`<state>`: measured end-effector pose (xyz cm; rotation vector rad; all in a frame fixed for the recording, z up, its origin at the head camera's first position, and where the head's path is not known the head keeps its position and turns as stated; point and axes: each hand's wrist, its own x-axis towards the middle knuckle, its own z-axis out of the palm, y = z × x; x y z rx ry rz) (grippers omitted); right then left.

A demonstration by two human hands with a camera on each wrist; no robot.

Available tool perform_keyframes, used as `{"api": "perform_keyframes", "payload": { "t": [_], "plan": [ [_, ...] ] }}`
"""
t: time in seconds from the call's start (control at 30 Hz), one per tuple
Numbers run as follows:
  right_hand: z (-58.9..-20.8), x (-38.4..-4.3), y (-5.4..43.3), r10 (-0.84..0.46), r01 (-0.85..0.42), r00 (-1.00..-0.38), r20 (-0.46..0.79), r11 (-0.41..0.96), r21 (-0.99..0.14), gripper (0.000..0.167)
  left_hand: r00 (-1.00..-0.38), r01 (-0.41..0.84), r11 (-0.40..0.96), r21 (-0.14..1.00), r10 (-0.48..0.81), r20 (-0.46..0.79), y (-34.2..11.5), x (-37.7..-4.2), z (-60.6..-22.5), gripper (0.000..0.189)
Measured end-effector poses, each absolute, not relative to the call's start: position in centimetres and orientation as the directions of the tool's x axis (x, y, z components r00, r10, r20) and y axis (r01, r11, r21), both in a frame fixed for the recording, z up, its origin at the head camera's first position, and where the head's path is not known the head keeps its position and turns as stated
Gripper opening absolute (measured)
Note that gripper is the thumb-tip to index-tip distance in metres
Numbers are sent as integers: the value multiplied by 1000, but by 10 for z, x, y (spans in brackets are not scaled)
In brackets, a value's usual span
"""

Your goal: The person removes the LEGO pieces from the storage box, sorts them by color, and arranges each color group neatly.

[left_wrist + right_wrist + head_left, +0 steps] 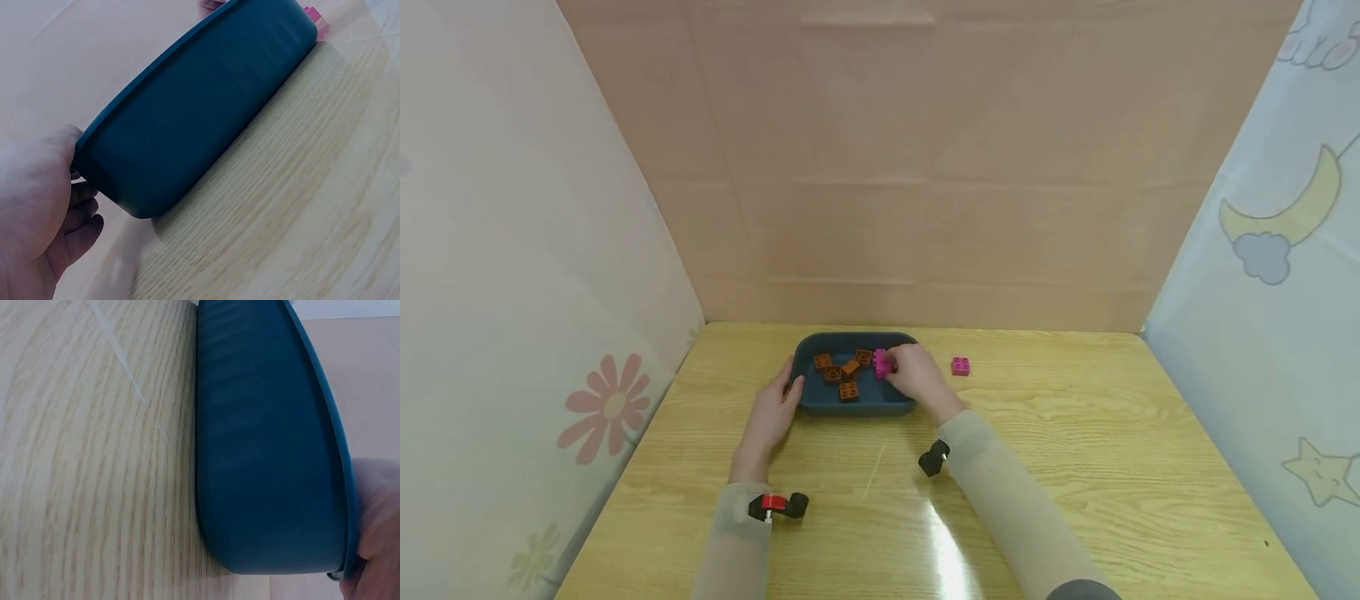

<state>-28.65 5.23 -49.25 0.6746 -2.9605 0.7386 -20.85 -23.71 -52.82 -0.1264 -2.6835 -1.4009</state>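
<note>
A dark blue tray (pixel 856 411) stands on the table, with several orange-brown toy bricks (pixel 848 391) lying loose inside. My left hand (pixel 772 408) grips the tray's left end; in the left wrist view its thumb lies at the rim and the fingers are outside the wall. Over the right end, my right hand (pixel 917 372) pinches a pink toy brick (pixel 880 358) low inside the tray. The fingers partly cover that pink, so whether it is one brick or more I cannot tell. In the right wrist view the tray wall (pixel 269 444) hides the fingertips.
Another pink brick (pixel 960 366) lies on the wooden table (pixel 1112 450), right of the tray. A brown paper-like backdrop (pixel 925 208) rises behind the table. Patterned sheets (pixel 1262 350) flank both sides.
</note>
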Motion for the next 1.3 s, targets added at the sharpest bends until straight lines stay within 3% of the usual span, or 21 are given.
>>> {"api": "perform_keyframes", "payload": {
  "t": [0.8,1.0,1.13,1.3],
  "plan": [
    [-490,-283,51,-417,-424,-903,100,829,-364,24,-988,140,571,809,31,148,-238,-210,-530,64],
    [-490,-284,54,-440,-449,-889,128,782,-432,22,-990,127,567,814,24,138,-237,-210,-529,64],
    [-493,-287,59,-460,-475,-873,162,725,-499,30,-990,130,566,814,26,140,-237,-210,-529,64],
    [-489,-283,63,-429,-415,-890,151,629,-657,32,-989,136,570,810,28,147,-238,-211,-531,64]
  ]
}}
